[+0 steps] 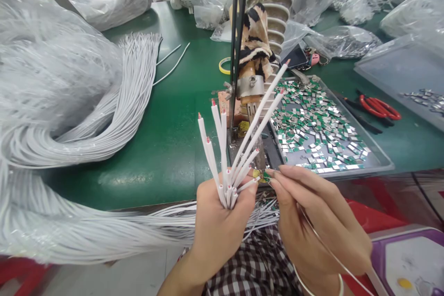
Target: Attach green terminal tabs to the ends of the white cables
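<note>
Green bench (pixel 173 138) fills mid-frame. At lower centre the left hand (pixel 222 222) grips a fan of white wires (pixel 239 148), while the right hand (pixel 312 212) pinches a small chip (pixel 261 175) against one tip. Joining them likely needs steady alignment.

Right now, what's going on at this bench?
The person's left hand grips a fan of white cables, stripped ends up. The right hand pinches a small green part beside the left thumb, one cable trailing past its wrist. A tray behind holds many similar parts; a big cable heap lies on the green bench at left.
</note>
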Available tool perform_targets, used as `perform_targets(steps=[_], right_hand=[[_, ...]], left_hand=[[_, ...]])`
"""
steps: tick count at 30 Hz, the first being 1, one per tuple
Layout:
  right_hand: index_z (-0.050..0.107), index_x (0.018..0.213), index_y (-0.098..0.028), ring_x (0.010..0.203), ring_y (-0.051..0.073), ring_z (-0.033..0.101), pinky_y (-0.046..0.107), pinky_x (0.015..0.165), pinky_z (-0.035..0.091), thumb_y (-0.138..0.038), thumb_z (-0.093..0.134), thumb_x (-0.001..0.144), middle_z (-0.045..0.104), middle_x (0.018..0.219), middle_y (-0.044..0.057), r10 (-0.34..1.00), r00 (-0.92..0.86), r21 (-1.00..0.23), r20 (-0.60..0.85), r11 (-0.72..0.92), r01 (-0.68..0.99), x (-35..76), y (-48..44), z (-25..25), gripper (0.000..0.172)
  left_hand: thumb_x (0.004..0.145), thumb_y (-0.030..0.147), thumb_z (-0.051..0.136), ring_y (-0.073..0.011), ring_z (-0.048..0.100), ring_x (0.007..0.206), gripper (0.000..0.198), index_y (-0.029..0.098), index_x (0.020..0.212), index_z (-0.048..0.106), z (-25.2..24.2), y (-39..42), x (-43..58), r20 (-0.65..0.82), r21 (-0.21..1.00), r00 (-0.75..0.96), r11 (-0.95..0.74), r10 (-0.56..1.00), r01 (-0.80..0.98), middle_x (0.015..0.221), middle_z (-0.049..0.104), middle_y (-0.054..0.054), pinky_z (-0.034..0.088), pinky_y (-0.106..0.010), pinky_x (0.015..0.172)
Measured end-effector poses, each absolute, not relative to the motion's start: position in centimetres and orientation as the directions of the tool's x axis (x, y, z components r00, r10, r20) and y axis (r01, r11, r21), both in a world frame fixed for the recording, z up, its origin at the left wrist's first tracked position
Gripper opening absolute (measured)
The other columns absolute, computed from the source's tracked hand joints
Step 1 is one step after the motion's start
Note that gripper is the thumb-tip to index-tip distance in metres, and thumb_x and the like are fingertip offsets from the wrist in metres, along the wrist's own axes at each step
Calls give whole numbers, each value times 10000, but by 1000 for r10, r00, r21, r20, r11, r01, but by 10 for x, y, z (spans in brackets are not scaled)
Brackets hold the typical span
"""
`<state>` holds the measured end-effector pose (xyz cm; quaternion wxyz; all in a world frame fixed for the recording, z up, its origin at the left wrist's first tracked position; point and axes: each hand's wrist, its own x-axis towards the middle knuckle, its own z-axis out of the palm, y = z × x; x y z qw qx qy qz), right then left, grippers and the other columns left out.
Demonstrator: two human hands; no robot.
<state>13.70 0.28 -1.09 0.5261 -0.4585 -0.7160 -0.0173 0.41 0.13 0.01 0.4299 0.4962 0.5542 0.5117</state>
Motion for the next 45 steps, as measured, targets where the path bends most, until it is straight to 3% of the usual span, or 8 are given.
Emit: perform_targets(steps=[5,9,15,20,26,32,36,45], right_hand=[[701,1050,-107,965,142,669,244,938,552,22,684,808,707,1077,57,671,0,-523,742,579,625,136,-1,-12,275],[654,1043,-148,929,171,688,302,834,582,-52,570,906,710,984,57,709,91,-638,699,562,526,134,-2,-16,187],[609,823,-199,584,74,569,196,578,476,-149,528,947,598,680,-39,851,35,-729,524,427,535,139,2,-16,156],[654,875,-210,637,48,591,144,621,472,-136,572,926,657,744,-47,906,-11,-783,423,372,498,140,3,-11,121],[693,896,-245,614,48,618,132,583,503,-136,596,907,673,722,-64,938,-31,-845,345,324,425,141,2,-11,146],[675,1061,-215,695,119,728,217,661,625,-47,622,872,758,844,-23,827,230,-835,513,419,355,137,-2,-23,258],[706,937,-182,900,179,725,305,806,628,-6,659,816,755,931,28,733,141,-691,666,534,488,135,3,-23,219],[720,947,-188,857,172,724,300,765,633,-7,671,809,744,944,33,677,159,-642,719,558,526,131,7,-19,233]], left_hand=[[884,170,582,-99,550,597,143,201,760,646,-2,-1,1,10,998,-67,-6,998,55,630,613,47,480,-182,615],[889,160,570,-125,601,704,172,197,727,613,-4,-3,0,16,996,-62,-10,998,87,606,575,45,480,-188,662],[886,127,588,-120,634,855,122,213,818,643,-6,-4,-3,122,971,-14,-116,992,209,895,685,20,469,-194,774],[920,160,554,-118,606,794,151,196,793,627,-7,-5,-8,58,963,114,-85,992,255,863,660,9,459,-213,743],[864,131,586,-132,633,742,149,182,732,633,-5,-4,-5,15,985,48,-23,999,168,737,685,18,474,-215,697],[842,120,602,-125,664,750,155,184,704,631,0,0,-4,24,997,-44,-20,999,77,809,726,10,508,-201,724],[846,144,606,-121,643,691,149,188,707,641,1,2,-2,0,997,-56,4,998,72,729,702,21,501,-190,651],[834,124,618,-88,630,655,154,195,704,659,5,7,-1,11,998,-79,-6,997,57,748,718,44,497,-158,643]])
